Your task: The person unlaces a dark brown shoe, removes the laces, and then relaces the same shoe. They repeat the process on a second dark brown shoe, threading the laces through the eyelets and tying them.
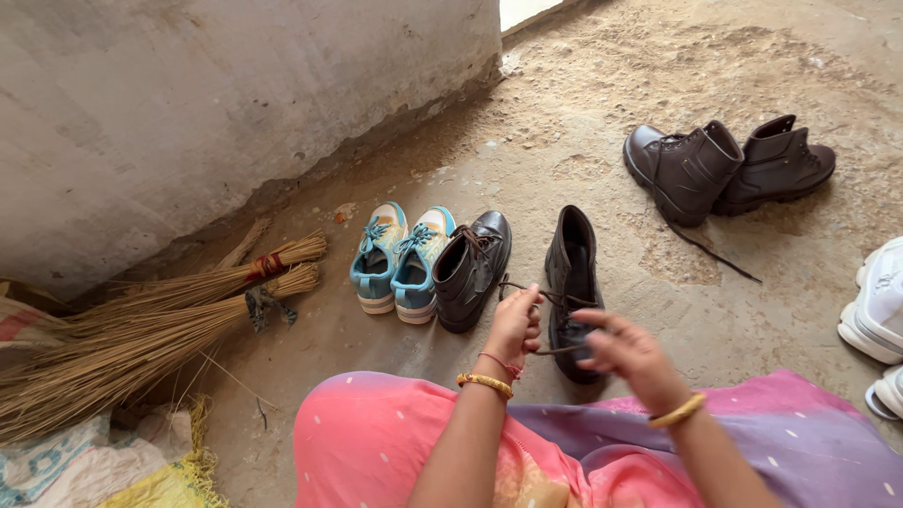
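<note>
The person is sitting on a dusty concrete floor (602,122), a pink and purple garment (376,433) covering the lap. Both hands are working the brown laces (555,299) of a black lace-up boot (572,282), which is standing upright on the floor directly in front of the knees.

The left hand (514,325) is pinching a lace between fingertips and thumb, the fingers curled tight on it. The right hand (628,353) is hovering just beside the boot's near end with fingers bent, a lace end running toward it; whether it is actually gripping the lace cannot be told. Each wrist is wearing a yellow bangle (485,381).

The matching black boot (470,271) is standing just left of the first, leaning slightly. A pair of blue sneakers (400,259) is sitting beside that, close to the grey wall (235,103). Two straw brooms (160,325) are lying at the left along the wall's base. A pair of dark brown boots (724,169) is resting well apart at upper right, one lace trailing. White shoes (879,310) are showing at the right edge.
</note>
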